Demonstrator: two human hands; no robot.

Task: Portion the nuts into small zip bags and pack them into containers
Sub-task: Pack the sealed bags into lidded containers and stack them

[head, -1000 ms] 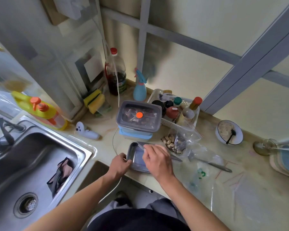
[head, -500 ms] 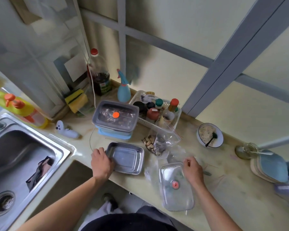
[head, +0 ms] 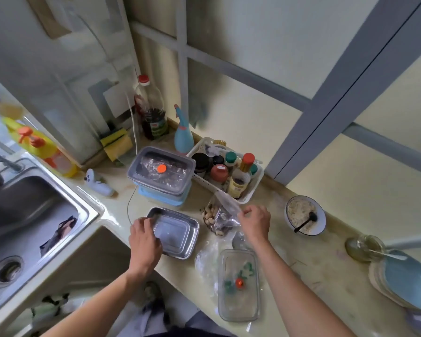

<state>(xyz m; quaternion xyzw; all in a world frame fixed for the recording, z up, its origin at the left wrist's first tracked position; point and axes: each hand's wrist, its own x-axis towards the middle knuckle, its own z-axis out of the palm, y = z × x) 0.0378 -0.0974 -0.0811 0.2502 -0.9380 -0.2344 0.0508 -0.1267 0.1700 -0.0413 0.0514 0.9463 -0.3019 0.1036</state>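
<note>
An open steel container [head: 178, 233] lies on the counter near the front edge. My left hand [head: 144, 239] rests on its left rim, fingers curled over the edge. To the right, a clear plastic bag of nuts [head: 218, 218] sits on the counter. My right hand [head: 254, 221] pinches the upper edge of that bag. The container's clear lid [head: 238, 285] with an orange valve lies flat on empty zip bags [head: 206, 259] in front of my right arm. A closed lidded container [head: 161, 170] is stacked on a blue one behind the open container.
A steel sink [head: 34, 215] is at the left. A white basket of condiment bottles [head: 250, 188] stands behind the nut bag. A bowl with a black spoon [head: 304, 218], a glass jar [head: 365, 246] and stacked plates [head: 404, 283] occupy the right.
My right hand set the clear lid down on the counter and moved up to the nut bag. My left hand stayed on the steel container. The camera shifted.
</note>
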